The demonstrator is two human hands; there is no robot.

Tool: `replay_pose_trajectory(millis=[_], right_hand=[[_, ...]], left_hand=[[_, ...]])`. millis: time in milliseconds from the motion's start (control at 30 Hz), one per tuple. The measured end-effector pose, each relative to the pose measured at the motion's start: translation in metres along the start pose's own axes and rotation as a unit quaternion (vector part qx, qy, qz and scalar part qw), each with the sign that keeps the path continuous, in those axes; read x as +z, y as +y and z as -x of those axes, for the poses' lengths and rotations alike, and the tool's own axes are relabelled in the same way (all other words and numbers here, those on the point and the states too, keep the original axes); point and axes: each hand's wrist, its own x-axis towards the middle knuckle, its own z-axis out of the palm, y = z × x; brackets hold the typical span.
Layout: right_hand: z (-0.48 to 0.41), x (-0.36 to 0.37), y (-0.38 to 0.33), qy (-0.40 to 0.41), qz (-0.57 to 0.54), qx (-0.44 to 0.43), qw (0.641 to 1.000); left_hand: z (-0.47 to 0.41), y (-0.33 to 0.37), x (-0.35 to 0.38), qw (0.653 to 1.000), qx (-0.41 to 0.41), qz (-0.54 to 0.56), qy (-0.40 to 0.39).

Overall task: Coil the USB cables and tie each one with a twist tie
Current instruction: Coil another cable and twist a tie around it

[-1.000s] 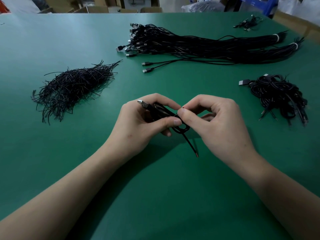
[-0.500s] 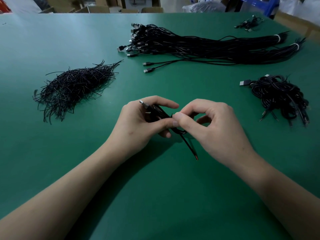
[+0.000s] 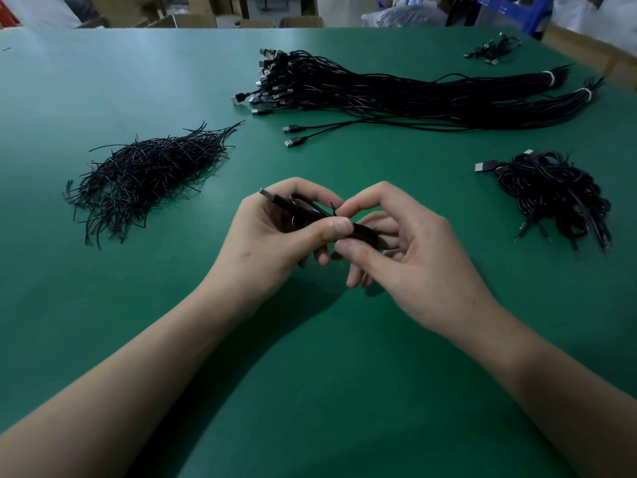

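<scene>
While clamping one coiled cable (image 3: 305,211) near centre in left hand (image 3: 275,243), pinching its twist tie (image 3: 333,209) with right hand (image 3: 413,260); small heap of coils (image 3: 555,194) right, large uncoiled bundle (image 3: 413,94) far, spare ties (image 3: 148,170) left: judged mostly undone.

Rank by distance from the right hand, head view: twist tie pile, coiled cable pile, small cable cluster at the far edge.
1. coiled cable pile: on the table just right of the right hand.
2. twist tie pile: to the left, past the left hand.
3. small cable cluster: far right corner of the table.
</scene>
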Motion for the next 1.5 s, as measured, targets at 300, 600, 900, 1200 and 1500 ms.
replay_pose_trajectory(millis=[300,600,900,1200,1500], right_hand=[[-0.006,-0.006,0.001,0.008,-0.247,0.100,0.964],[-0.005,-0.005,0.000,-0.021,-0.253,0.113,0.961],[-0.005,-0.006,0.000,-0.016,-0.271,0.139,0.952],[-0.006,-0.010,0.001,-0.044,-0.184,0.129,0.973],[-0.007,-0.018,0.001,-0.038,-0.150,0.138,0.978]], left_hand=[[-0.001,0.002,-0.004,0.995,0.044,0.072,-0.048],[-0.002,0.000,-0.007,0.997,0.069,0.005,-0.017],[0.002,0.001,-0.002,0.995,0.096,-0.012,-0.033],[-0.001,0.001,-0.002,0.998,0.044,0.009,-0.040],[0.002,0.004,-0.003,0.994,0.013,0.004,-0.107]])
